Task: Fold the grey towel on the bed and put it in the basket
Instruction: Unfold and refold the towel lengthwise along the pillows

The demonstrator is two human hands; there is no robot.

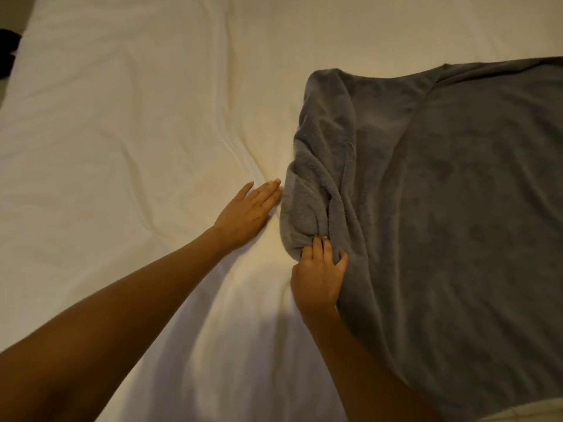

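Observation:
The grey towel [451, 208] is a large fluffy cloth spread over the right half of the bed, its left edge bunched into thick folds. My right hand [318, 274] pinches the lower end of that bunched edge, fingers closed into the fabric. My left hand [248, 213] lies flat on the sheet just left of the towel, fingers straight and together, fingertips close to the towel's edge and holding nothing. No basket is in view.
The bed [122, 132] has a wrinkled white sheet that fills most of the view. A dark object [7, 53] sits at the far left edge, beyond the bed's corner. The bed's near edge shows at the bottom right.

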